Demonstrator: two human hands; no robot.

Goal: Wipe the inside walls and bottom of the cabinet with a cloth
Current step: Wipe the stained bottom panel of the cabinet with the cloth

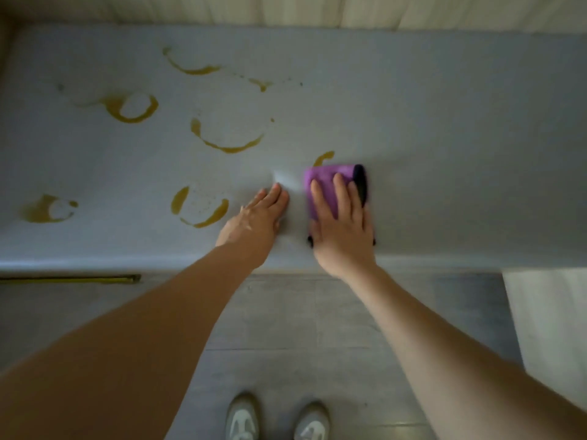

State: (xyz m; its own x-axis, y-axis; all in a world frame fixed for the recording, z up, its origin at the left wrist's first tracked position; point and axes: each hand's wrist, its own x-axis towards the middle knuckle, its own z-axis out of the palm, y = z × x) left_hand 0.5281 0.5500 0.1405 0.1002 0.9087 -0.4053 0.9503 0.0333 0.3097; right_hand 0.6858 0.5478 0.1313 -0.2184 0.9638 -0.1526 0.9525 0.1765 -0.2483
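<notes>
Purple cloth (pixel 324 188) half hidden under right hand (pixel 344 230), edges blurred

Purple cloth (pixel 324 185) flat on stained cabinet bottom (pixel 444 122)

text: we read none | labels, brands, numbers: none legible on any surface we see | note: the view is soft, so small print may escape us

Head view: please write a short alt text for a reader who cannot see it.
The right hand presses a purple cloth flat on the grey cabinet bottom, while the left hand rests beside it. Yellow-brown ring stains lie to the left.
</notes>
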